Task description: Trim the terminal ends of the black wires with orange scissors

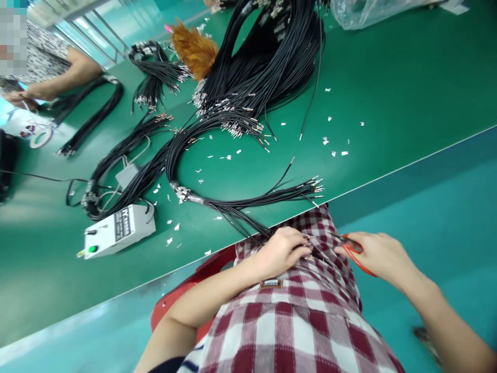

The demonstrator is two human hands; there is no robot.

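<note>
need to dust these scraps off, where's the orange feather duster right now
In the head view, the feather duster lies at the upper left, against the big black cable pile.

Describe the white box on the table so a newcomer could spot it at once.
On the green table, find the black cables running over the near edge. Left of them, near that edge, sits the white box. Its green button and printed label set it apart from the smaller grey block behind.

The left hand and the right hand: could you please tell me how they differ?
The left hand is over the apron, while the right hand is beside it. The left hand has black cables running under it; the right hand holds red-handled cutters. Both are bare.
</note>
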